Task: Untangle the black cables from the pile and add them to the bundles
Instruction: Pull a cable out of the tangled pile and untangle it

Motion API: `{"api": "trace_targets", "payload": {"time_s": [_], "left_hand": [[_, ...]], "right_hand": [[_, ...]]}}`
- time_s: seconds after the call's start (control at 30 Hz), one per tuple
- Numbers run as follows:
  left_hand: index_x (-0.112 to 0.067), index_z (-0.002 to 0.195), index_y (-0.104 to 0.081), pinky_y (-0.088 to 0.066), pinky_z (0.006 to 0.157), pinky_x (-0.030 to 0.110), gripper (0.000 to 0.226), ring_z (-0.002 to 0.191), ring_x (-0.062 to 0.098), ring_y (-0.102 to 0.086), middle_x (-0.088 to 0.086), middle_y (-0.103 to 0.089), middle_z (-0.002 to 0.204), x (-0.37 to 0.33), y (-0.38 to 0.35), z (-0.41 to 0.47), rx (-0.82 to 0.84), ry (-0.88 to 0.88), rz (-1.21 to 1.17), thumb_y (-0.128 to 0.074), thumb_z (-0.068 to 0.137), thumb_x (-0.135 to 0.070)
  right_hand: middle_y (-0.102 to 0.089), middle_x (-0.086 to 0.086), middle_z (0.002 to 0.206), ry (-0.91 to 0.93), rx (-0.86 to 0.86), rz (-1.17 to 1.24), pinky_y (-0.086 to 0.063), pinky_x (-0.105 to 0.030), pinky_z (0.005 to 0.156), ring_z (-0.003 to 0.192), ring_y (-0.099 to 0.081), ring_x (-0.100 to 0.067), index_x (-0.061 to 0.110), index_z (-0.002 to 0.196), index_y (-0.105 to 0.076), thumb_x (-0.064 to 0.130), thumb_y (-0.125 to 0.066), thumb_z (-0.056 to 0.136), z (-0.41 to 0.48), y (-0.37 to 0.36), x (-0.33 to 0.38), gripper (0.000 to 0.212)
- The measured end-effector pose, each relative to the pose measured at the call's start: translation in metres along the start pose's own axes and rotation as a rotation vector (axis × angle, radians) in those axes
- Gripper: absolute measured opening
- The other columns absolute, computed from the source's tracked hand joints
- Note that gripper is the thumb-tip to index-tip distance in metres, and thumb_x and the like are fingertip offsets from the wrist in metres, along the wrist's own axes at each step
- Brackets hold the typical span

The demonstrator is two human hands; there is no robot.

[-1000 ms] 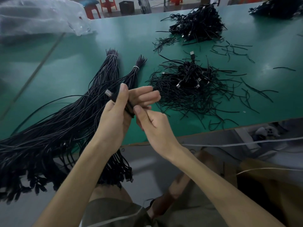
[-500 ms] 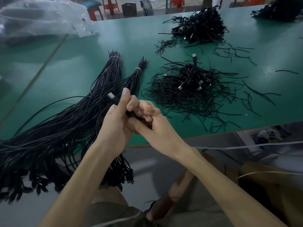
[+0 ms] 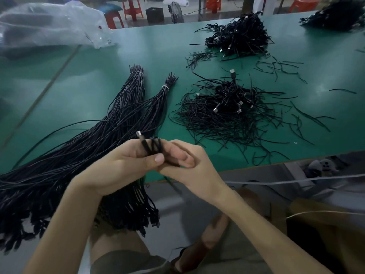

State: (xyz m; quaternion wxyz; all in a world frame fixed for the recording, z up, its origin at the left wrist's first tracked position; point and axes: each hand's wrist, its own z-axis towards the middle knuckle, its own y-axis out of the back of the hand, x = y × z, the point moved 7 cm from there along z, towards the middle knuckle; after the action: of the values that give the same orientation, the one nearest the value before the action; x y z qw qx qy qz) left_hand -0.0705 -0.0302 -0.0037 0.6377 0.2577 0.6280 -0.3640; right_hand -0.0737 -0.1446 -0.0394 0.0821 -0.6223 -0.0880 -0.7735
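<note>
My left hand (image 3: 126, 165) grips a coiled black cable (image 3: 153, 146) whose silver plug sticks up above the thumb. My right hand (image 3: 189, 167) meets it from the right, fingers curled round the same coil. Both hands hover over the near edge of the green table (image 3: 98, 76). Two long bundles of black cables (image 3: 128, 107), each tied near the far tip with a white band, fan out to the left and hang over the table edge. A tangled pile of black cables (image 3: 231, 109) with silver plugs lies beyond my right hand.
A second cable pile (image 3: 239, 36) sits at the back, a third (image 3: 335, 14) at the far right corner. Loose short ties (image 3: 276, 68) are scattered on the right. A clear plastic bag (image 3: 49, 24) lies at the back left. Red stools stand beyond the table.
Both hands have dropped lower and nearer the table edge, staying closed together round the coiled cable. The left thumb now lies across the coil instead of pointing up.
</note>
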Motion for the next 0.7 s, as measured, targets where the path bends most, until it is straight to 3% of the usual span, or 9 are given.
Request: {"api": "trace_targets", "payload": {"time_s": [0.07, 0.2, 0.33, 0.43, 0.57, 0.7], "left_hand": [[0.007, 0.124, -0.064, -0.048, 0.106, 0.041, 0.031, 0.126, 0.044, -0.059, 0.029, -0.065, 0.129, -0.004, 0.002, -0.006, -0.011, 0.016, 0.032, -0.043, 0.101, 0.000], [-0.001, 0.117, -0.072, -0.049, 0.106, 0.036, 0.028, 0.125, 0.038, -0.062, 0.022, -0.070, 0.124, -0.011, 0.003, -0.014, -0.081, 0.012, 0.195, -0.048, 0.101, -0.005], [-0.006, 0.103, -0.074, -0.052, 0.100, 0.028, 0.021, 0.118, 0.029, -0.068, 0.014, -0.075, 0.115, -0.018, -0.002, -0.021, -0.148, -0.031, 0.368, -0.053, 0.100, -0.007], [-0.007, 0.099, -0.074, -0.054, 0.096, 0.029, 0.018, 0.113, 0.026, -0.070, 0.010, -0.076, 0.110, -0.020, -0.005, -0.025, -0.236, -0.071, 0.449, -0.057, 0.098, -0.011], [-0.018, 0.102, -0.078, -0.056, 0.092, 0.028, 0.017, 0.109, 0.025, -0.072, 0.008, -0.077, 0.107, -0.020, -0.003, -0.033, -0.340, -0.124, 0.433, -0.061, 0.099, -0.016], [-0.011, 0.107, -0.077, -0.057, 0.094, 0.033, 0.018, 0.110, 0.034, -0.071, 0.016, -0.076, 0.110, -0.012, -0.001, -0.036, -0.353, -0.144, 0.210, -0.068, 0.098, -0.023]], "right_hand": [[-0.074, 0.005, 0.086, 0.009, -0.006, 0.000, -0.058, -0.038, 0.074, 0.083, -0.071, -0.013, 0.015, 0.106, -0.073, 0.010, -0.082, 0.083, -0.002, -0.006, 0.003, 0.025], [-0.075, -0.002, 0.098, 0.028, -0.100, -0.005, -0.058, -0.050, 0.085, 0.095, -0.072, -0.020, 0.013, 0.112, -0.074, 0.014, -0.085, 0.082, -0.006, -0.009, 0.007, 0.033], [-0.071, -0.001, 0.100, 0.115, -0.152, -0.095, -0.055, -0.046, 0.084, 0.095, -0.068, -0.019, 0.008, 0.115, -0.073, 0.013, -0.083, 0.084, -0.013, -0.012, 0.012, 0.033], [-0.070, -0.003, 0.102, 0.179, -0.176, -0.148, -0.055, -0.042, 0.085, 0.096, -0.067, -0.016, 0.004, 0.116, -0.071, 0.009, -0.081, 0.084, -0.014, -0.014, 0.019, 0.034], [-0.069, -0.003, 0.104, 0.254, -0.158, -0.219, -0.052, -0.023, 0.085, 0.097, -0.065, -0.010, 0.001, 0.116, -0.069, 0.005, -0.080, 0.085, -0.014, -0.017, 0.028, 0.033], [-0.067, 0.000, 0.101, 0.227, -0.170, -0.187, -0.054, -0.028, 0.081, 0.094, -0.065, -0.012, 0.005, 0.115, -0.069, 0.011, -0.078, 0.087, -0.018, -0.019, 0.026, 0.029]]}}
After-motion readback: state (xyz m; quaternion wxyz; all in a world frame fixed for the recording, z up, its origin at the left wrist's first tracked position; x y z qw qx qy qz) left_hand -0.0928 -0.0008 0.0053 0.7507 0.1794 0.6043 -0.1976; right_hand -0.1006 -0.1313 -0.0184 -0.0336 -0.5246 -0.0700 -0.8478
